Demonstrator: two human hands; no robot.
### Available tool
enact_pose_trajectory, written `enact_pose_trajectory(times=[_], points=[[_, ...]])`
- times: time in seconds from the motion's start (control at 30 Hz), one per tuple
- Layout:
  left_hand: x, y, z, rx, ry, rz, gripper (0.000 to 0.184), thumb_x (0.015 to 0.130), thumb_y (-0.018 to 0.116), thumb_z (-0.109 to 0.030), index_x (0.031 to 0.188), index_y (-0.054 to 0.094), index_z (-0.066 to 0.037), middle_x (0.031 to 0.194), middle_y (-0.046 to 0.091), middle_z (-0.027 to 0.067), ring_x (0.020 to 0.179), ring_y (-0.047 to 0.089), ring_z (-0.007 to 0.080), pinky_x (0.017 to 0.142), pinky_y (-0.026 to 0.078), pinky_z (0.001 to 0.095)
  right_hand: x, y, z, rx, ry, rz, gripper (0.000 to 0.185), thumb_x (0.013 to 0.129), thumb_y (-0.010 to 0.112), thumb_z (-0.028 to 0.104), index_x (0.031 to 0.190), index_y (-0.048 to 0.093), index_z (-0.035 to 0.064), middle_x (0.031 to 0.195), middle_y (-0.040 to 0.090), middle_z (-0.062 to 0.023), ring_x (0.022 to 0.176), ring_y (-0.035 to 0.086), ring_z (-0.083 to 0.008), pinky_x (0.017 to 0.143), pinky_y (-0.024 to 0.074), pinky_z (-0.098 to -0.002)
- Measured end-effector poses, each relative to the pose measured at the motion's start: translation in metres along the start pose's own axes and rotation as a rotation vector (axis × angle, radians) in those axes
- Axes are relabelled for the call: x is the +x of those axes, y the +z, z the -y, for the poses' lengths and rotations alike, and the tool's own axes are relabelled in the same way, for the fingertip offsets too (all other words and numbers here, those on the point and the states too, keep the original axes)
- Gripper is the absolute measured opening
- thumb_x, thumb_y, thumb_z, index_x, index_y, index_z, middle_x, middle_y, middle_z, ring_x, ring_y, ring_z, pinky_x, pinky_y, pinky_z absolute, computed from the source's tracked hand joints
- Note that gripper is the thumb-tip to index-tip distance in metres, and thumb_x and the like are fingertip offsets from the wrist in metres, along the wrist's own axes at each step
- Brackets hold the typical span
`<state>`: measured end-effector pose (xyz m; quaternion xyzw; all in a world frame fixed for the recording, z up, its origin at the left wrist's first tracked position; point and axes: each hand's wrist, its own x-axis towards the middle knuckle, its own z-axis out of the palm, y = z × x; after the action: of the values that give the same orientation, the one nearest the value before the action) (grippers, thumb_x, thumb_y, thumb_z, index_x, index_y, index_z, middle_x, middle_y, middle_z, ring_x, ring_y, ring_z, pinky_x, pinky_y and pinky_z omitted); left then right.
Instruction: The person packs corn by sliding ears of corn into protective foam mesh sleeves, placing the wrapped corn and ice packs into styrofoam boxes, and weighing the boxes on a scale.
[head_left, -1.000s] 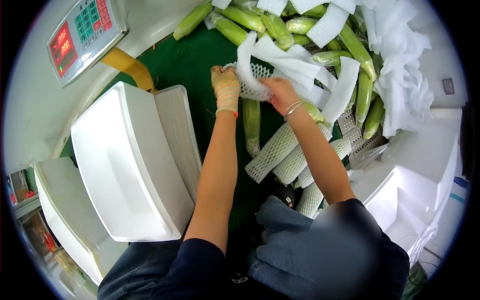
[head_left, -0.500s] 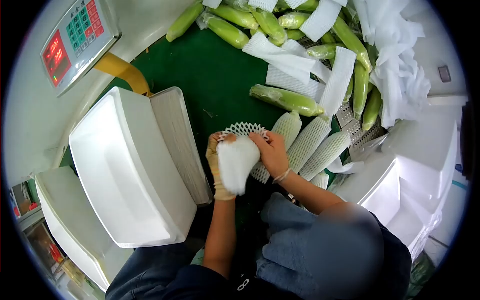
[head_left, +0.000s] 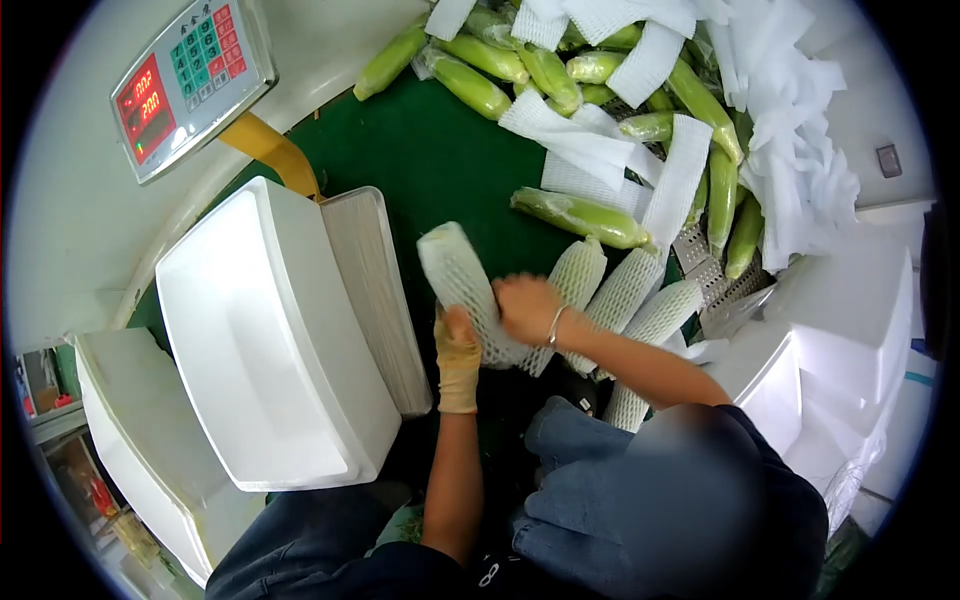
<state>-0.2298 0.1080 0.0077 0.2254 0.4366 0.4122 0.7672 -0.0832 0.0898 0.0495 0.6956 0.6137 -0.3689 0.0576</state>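
On the scale's panel (head_left: 193, 85) to my left, the red display (head_left: 147, 106) showed glowing digits: the lower row seemed to read 200, and the upper ended in 02, its start too blurred for me. The teal keys (head_left: 196, 56) carried white numerals, an 8 among them. Small dark characters above them I couldn't make out.

A sleeved cob (head_left: 463, 265) is held in the left hand (head_left: 458, 358), with the right hand (head_left: 528, 308) placed just right of it. To the left, a large box (head_left: 265, 340) is set, with a display panel (head_left: 190, 85) beyond; to the right, more sleeved cobs (head_left: 618, 300) are laid side by side, and behind these a bare cob (head_left: 580, 217) is laid crosswise before heaped cobs (head_left: 548, 78) and foam sleeves (head_left: 565, 140).
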Motion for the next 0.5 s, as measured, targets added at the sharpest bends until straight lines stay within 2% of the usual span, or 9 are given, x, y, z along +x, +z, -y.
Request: enact_pose_trajectory(times=[0.07, 0.13, 0.2, 0.3, 0.33, 0.37, 0.4, 0.47, 0.5], points=[[0.006, 0.014, 0.002, 0.549, -0.003, 0.131, 0.061, 0.078, 0.069, -0.031, 0.122, 0.044, 0.004, 0.109, 0.058, 0.0139, 0.089, 0.058, 0.0220, 0.080, 0.048, 0.0343, 0.011, -0.050, -0.010, -0.113, -0.011, -0.620, 0.036, 0.074, 0.054, 0.008, 0.109, 0.050, 0.0005, 0.103, 0.053, -0.0178, 0.094, 0.054, -0.0328, 0.078, 0.0435, -0.0431], [0.011, 0.030, 0.010, 0.447, -0.101, 0.089, 0.073, 0.073, 0.073, -0.035, 0.128, 0.040, 0.001, 0.109, 0.057, 0.0166, 0.093, 0.058, 0.0269, 0.079, 0.049, 0.0361, 0.044, -0.104, -0.031, -0.262, 0.017, -0.965, 0.037, 0.074, 0.054, 0.007, 0.111, 0.051, 0.0026, 0.098, 0.053, -0.0162, 0.092, 0.053, -0.0308, 0.076, 0.0426, -0.0420], [0.008, 0.035, 0.018, 1.085, 0.049, -0.131, 0.078, 0.069, 0.072, -0.032, 0.131, 0.034, -0.002, 0.103, 0.059, 0.0223, 0.084, 0.062, 0.0322, 0.076, 0.050, 0.0387, 0.094, -0.114, -0.067, -0.423, 0.059, -1.115, 0.038, 0.075, 0.055, 0.008, 0.113, 0.051, 0.0070, 0.094, 0.052, -0.0146, 0.090, 0.054, -0.0305, 0.073, 0.0432, -0.0420], [-0.004, 0.031, 0.026, 1.417, 0.166, -0.072, 0.088, 0.065, 0.075, -0.036, 0.135, 0.032, -0.005, 0.100, 0.059, 0.0227, 0.092, 0.059, 0.0367, 0.079, 0.050, 0.0406, 0.115, -0.118, -0.107, -0.538, -0.042, -0.913, 0.042, 0.075, 0.056, 0.007, 0.116, 0.051, 0.0126, 0.094, 0.051, -0.0138, 0.087, 0.055, -0.0302, 0.070, 0.0446, -0.0408], [-0.009, 0.033, 0.017, 1.578, 0.265, 0.020, 0.091, 0.064, 0.075, -0.038, 0.136, 0.030, -0.005, 0.099, 0.059, 0.0217, 0.094, 0.058, 0.0363, 0.080, 0.049, 0.0406, 0.091, -0.132, -0.099, -0.430, -0.090, -1.060, 0.046, 0.076, 0.054, 0.004, 0.120, 0.050, 0.0148, 0.090, 0.051, -0.0117, 0.084, 0.056, -0.0278, 0.067, 0.0466, -0.0392], [-0.015, 0.039, 0.005, 1.625, 0.208, 0.090, 0.080, 0.070, 0.075, -0.030, 0.133, 0.036, 0.000, 0.115, 0.056, 0.0212, 0.105, 0.056, 0.0297, 0.087, 0.048, 0.0379, 0.056, -0.148, -0.085, -0.305, -0.095, -1.128, 0.047, 0.076, 0.056, 0.000, 0.121, 0.050, 0.0133, 0.095, 0.054, -0.0126, 0.079, 0.057, -0.0254, 0.065, 0.0483, -0.0330], [-0.007, 0.026, 0.009, 1.616, 0.196, 0.097, 0.080, 0.070, 0.075, -0.030, 0.133, 0.036, 0.000, 0.115, 0.056, 0.0212, 0.105, 0.056, 0.0297, 0.087, 0.048, 0.0379, 0.013, -0.163, -0.068, 0.011, -0.156, -1.247, 0.046, 0.076, 0.058, 0.000, 0.120, 0.051, 0.0129, 0.096, 0.056, -0.0120, 0.076, 0.058, -0.0224, 0.063, 0.0483, -0.0312], [0.014, -0.009, 0.024, 1.342, 0.435, 0.167, 0.070, 0.072, 0.072, -0.024, 0.129, 0.041, 0.002, 0.109, 0.055, 0.0201, 0.101, 0.057, 0.0325, 0.085, 0.048, 0.0380, -0.045, -0.169, -0.067, 0.714, -0.282, -1.340, 0.037, 0.081, 0.062, 0.002, 0.115, 0.054, 0.0107, 0.093, 0.061, -0.0076, 0.070, 0.059, -0.0144, 0.061, 0.0493, -0.0261], [0.011, 0.021, 0.003, 1.002, 0.539, 0.130, 0.050, 0.078, 0.066, -0.011, 0.122, 0.048, 0.002, 0.109, 0.056, 0.0178, 0.103, 0.057, 0.0280, 0.089, 0.047, 0.0354, -0.059, -0.158, -0.070, 0.956, -0.265, -1.229, 0.032, 0.083, 0.061, 0.003, 0.113, 0.054, 0.0096, 0.090, 0.061, -0.0050, 0.073, 0.059, -0.0130, 0.062, 0.0500, -0.0257]])
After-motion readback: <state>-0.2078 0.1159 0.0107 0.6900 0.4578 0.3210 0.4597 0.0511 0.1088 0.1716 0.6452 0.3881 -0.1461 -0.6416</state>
